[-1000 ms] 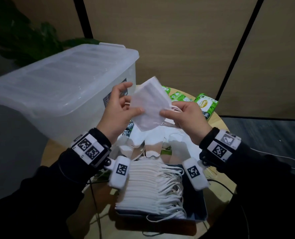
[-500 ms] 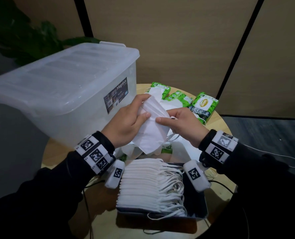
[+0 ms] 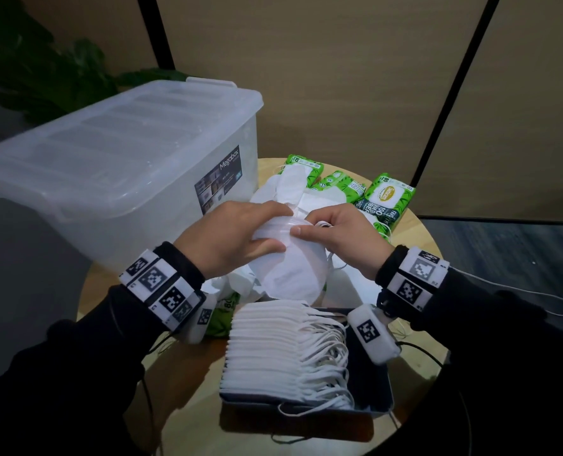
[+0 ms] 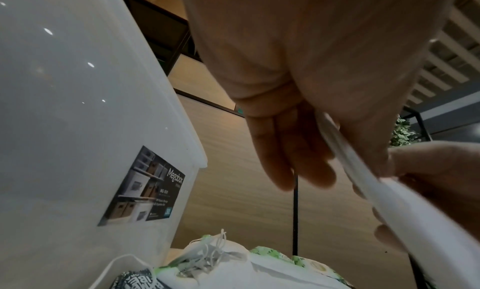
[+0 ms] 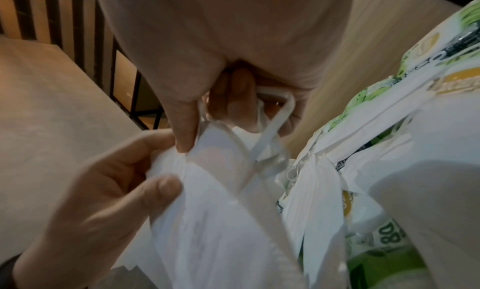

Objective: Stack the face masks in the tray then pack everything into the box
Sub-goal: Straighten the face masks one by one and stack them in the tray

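Head view: my left hand (image 3: 237, 238) and right hand (image 3: 336, 240) both pinch one folded face mask (image 3: 290, 274) just above the stack (image 3: 283, 353) in the tray (image 3: 372, 386); the box (image 3: 119, 179) is lidded.
Left wrist: thumb clamps the mask edge (image 4: 363, 170), fingers straight behind.
Right wrist: ear loops (image 5: 270, 129) snagged in my fingers. Best to tuck loops right, align edges, then lay flat.

Head view looking down from above at a round table (image 3: 415, 232). Wrist views close, angled upward from beneath each palm. All three sharing the held mask (image 3: 293, 274).
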The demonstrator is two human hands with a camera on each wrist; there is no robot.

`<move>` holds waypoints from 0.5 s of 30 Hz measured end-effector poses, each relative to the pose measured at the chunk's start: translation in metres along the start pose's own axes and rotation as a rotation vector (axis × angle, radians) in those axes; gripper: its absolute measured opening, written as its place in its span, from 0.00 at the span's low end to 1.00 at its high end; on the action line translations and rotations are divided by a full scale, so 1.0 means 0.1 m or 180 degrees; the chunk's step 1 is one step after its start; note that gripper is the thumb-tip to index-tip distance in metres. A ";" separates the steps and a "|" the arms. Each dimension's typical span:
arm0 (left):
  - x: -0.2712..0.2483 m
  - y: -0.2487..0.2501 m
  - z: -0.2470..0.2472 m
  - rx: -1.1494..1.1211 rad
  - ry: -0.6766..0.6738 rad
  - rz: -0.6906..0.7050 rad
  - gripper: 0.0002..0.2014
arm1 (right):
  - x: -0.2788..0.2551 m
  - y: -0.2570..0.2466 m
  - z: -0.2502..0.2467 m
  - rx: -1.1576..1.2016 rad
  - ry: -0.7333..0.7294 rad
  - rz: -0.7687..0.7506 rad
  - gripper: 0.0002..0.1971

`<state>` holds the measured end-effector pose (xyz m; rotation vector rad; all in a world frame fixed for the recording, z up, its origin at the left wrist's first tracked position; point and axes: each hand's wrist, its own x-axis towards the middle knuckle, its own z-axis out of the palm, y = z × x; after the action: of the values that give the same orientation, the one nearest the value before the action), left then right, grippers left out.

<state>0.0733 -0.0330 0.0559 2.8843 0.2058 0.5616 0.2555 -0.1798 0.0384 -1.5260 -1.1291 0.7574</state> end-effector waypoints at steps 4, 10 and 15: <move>-0.06 0.03 0.02 0.0137 0.0015 -0.0037 0.21 | -0.02 -0.02 0.01 0.0205 -0.0019 0.0014 0.07; -0.14 0.00 0.05 0.0715 0.0608 0.0082 0.23 | -0.01 -0.03 0.00 0.0165 -0.0018 -0.0038 0.09; -0.15 -0.10 0.16 0.0785 0.0568 0.0123 0.21 | 0.01 0.07 0.00 -0.0336 -0.0002 0.0133 0.13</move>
<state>0.0646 -0.0281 0.0342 3.0791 0.2629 0.8581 0.2577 -0.1784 0.0319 -1.6422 -1.1562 0.7363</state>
